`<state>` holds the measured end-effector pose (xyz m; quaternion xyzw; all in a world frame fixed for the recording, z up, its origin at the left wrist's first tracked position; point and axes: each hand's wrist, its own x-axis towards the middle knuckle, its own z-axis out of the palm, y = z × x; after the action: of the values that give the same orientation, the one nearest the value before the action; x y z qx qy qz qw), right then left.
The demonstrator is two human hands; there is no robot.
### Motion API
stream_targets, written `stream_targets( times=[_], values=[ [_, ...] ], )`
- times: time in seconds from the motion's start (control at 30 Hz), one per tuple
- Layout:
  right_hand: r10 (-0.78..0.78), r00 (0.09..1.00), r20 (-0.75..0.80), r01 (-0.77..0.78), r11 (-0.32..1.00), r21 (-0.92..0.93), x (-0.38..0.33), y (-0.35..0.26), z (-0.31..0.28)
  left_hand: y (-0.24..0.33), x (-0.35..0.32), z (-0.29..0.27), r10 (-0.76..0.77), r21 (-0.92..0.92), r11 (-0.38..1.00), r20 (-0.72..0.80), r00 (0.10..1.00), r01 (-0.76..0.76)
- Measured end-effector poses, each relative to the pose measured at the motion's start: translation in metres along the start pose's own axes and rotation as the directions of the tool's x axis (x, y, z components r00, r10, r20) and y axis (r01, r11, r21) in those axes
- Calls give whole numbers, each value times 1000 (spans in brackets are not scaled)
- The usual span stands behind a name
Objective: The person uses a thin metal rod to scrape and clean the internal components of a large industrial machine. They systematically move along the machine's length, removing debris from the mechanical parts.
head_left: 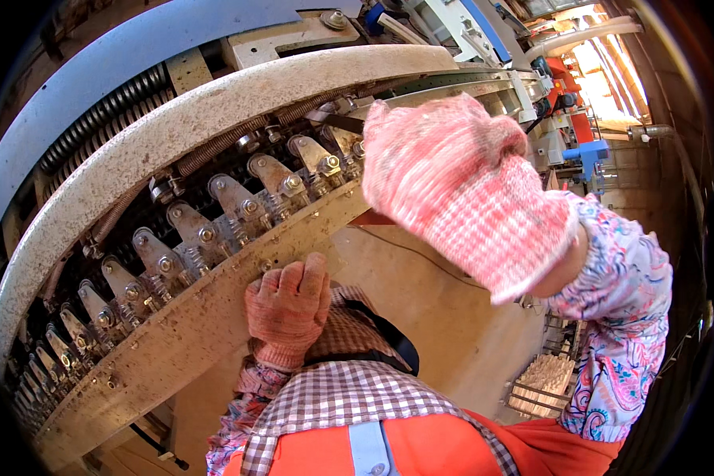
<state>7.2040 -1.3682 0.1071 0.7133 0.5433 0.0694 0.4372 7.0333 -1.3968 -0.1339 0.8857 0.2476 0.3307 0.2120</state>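
Note:
My right hand [452, 174], in a pink-and-white knitted glove, is raised over the right part of a long machine. Its fingers are closed round the end of a dark flat strip [335, 120], which sticks out to the left above the machine's parts. The rest of the strip is hidden in the glove. My left hand [288, 309], in a dirtier reddish glove, is held with curled fingers against the near edge of a dusty metal rail [174, 317]. Whatever lies inside those fingers cannot be seen.
Behind the rail runs a row of metal levers [190, 226] with bolts and springs. A curved pale bar [166, 119] and a blue guard [79, 87] lie beyond. At right, stacked wood pieces [543, 385] rest on the floor, with blue clamp-like equipment [587, 156] farther back.

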Motion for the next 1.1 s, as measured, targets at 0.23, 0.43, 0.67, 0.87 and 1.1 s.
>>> stream_targets(
  times=[0.23,0.43,0.67,0.87,1.1],
  values=[
    [-23,1000,-14,23,1000,9,0,12,-5,-1,-4,5,-6,30,1000,-2,1000,6],
    [-43,999,-25,44,999,16,3,12,0,1,-3,5,-7,24,1000,-13,1000,7],
    [-123,976,-182,103,988,-115,0,12,8,-1,-3,3,-2,-5,1000,-11,1000,2],
    [-387,892,-235,391,920,-30,-24,-20,62,-15,-8,-9,-14,106,994,42,999,9],
    [-372,916,-150,369,928,-48,14,-16,-15,-1,-5,-1,7,-10,1000,5,1000,-7]
  ],
)
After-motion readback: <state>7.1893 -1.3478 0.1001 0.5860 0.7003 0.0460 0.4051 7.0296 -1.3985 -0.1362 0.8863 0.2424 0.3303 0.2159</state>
